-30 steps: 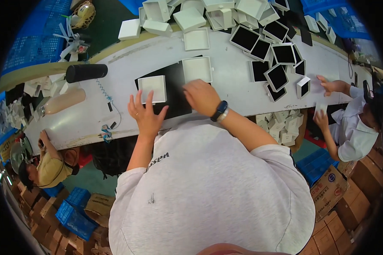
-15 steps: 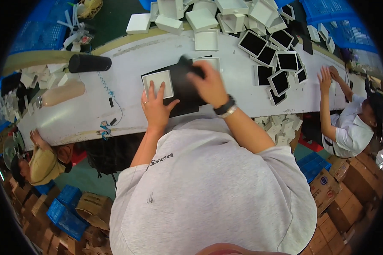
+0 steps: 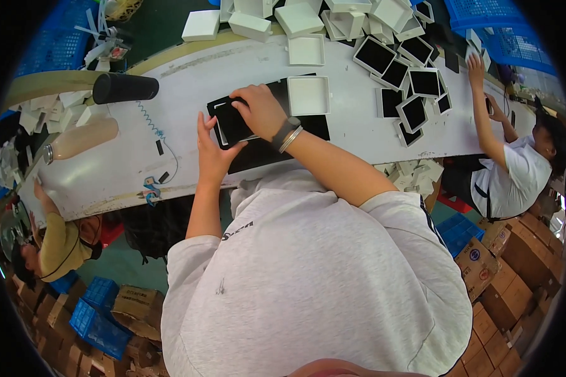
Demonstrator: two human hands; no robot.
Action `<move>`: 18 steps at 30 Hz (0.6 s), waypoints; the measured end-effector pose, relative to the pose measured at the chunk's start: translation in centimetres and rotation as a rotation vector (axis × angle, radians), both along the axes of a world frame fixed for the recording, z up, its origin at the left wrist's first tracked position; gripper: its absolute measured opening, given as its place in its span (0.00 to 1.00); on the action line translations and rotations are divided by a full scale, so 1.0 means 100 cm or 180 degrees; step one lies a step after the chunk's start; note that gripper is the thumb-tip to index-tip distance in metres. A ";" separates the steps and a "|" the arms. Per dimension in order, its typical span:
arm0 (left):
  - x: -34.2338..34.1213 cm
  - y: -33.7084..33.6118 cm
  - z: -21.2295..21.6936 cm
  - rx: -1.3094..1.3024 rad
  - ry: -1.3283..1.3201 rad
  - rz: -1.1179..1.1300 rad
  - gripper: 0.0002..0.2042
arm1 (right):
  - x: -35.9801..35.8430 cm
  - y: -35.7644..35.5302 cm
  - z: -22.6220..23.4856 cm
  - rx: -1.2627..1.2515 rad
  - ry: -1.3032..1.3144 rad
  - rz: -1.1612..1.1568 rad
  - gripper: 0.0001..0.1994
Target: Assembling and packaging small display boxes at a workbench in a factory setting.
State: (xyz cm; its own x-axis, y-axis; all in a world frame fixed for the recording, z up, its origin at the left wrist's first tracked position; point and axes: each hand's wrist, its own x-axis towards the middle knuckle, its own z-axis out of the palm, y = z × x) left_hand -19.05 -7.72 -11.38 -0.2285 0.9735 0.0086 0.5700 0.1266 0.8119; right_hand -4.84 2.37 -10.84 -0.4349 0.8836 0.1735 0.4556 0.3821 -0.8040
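Note:
On the white tabletop, a shallow white box tray (image 3: 218, 136) lies mostly hidden under a black rectangular insert (image 3: 234, 129). My left hand (image 3: 215, 156) grips the tray's left and near sides between thumb and fingers. From the right, my right hand (image 3: 261, 113) reaches across with its fingers on top of the insert, pinching its far edge. Beneath them lie black sheets (image 3: 256, 158). Another white tray (image 3: 309, 95), bare inside, rests on these sheets just right of my right hand.
White trays with black inserts (image 3: 414, 114) are heaped at the right; white boxes (image 3: 299, 20) pile up at the far edge. A black cylinder (image 3: 126, 88), a bottle (image 3: 83, 139) and a coiled cord (image 3: 151, 120) lie left. Co-workers sit at both ends, one hand (image 3: 476, 68) reaching toward a blue crate.
My right hand has brought the black insert leftward onto the tray. My left hand has moved from inside the tray to its outer edge. The right-hand co-worker's arm reaches farther away.

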 end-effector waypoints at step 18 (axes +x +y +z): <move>-0.018 0.004 -0.005 -0.0385 0.0148 -0.0322 0.27 | 0.052 -0.052 0.028 0.0321 -0.0666 0.0904 0.22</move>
